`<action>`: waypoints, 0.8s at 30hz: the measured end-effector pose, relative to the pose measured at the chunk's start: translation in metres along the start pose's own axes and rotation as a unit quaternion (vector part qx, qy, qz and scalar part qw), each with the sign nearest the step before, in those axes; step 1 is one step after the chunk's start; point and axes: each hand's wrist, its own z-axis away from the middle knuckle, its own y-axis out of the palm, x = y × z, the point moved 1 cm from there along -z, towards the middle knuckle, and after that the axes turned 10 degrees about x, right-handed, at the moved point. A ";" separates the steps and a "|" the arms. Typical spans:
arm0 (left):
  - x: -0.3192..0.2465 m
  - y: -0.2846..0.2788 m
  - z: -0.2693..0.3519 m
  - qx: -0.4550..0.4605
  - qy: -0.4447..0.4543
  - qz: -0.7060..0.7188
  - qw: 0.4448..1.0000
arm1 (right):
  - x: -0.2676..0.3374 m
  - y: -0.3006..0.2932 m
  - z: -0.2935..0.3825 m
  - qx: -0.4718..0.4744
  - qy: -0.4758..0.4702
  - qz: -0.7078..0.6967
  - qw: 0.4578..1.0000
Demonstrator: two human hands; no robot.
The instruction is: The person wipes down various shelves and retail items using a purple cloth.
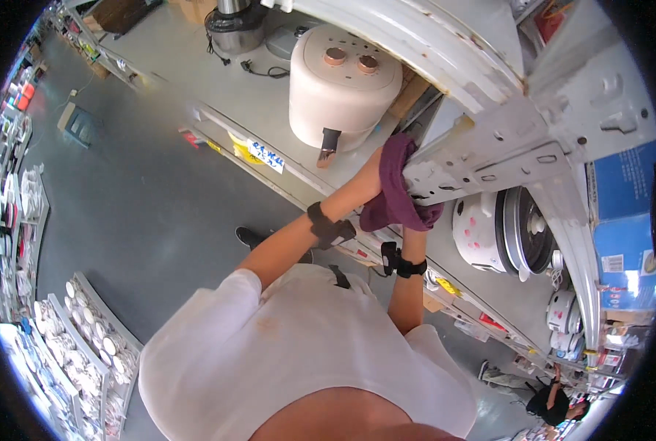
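A purple cloth (pixel 399 193) is wrapped about the end of a white metal shelf upright (pixel 471 165), which has slots and holes. My left hand (pixel 376 170) reaches into the cloth from the left, and my right hand (pixel 414 237) goes up into its lower edge. Both hands press the cloth around the metal, but its folds hide the fingers. Each wrist wears a black strap with a small device. Just left of the upright, a cream air fryer (pixel 344 88) with copper-coloured knobs stands on the shelf. On the right side, a white rice cooker (pixel 485 231) with a glass lid sits near the upright.
The shelf's front rail (pixel 306 179) runs diagonally below my arms, with written tags. A black-and-steel appliance (pixel 237 27) stands farther back. Blue boxes (pixel 625 237) are at right. Another person (pixel 551 399) is at the shelves lower right. A stool (pixel 77 124) and racks of dishes (pixel 94 331) are left.
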 end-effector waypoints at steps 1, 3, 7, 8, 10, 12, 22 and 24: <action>-0.003 0.000 -0.001 0.002 -0.008 0.026 1.000 | 0.000 0.000 0.000 -0.002 0.004 -0.007 1.000; -0.001 0.002 0.007 -0.042 0.033 0.018 0.998 | 0.001 -0.001 0.005 -0.009 0.014 -0.018 1.000; -0.002 0.004 0.027 -0.023 -0.024 0.036 0.999 | -0.003 0.005 0.024 -0.032 0.035 -0.031 0.998; -0.001 0.001 0.031 -0.035 -0.038 0.038 0.998 | -0.004 0.007 0.029 -0.038 0.038 -0.033 0.998; 0.010 -0.007 0.038 -0.043 -0.080 0.085 0.992 | -0.004 0.016 0.037 -0.041 0.044 -0.030 0.998; 0.031 -0.019 0.044 -0.064 -0.072 0.068 0.993 | -0.002 0.026 0.051 -0.047 0.062 -0.007 0.997; -0.091 -0.235 0.156 -0.146 -0.127 0.015 0.981 | 0.017 0.119 0.107 -0.070 0.112 0.203 0.970; -0.101 -0.297 0.158 -0.227 -0.100 -0.093 0.964 | 0.018 0.158 0.095 -0.013 0.087 0.260 0.962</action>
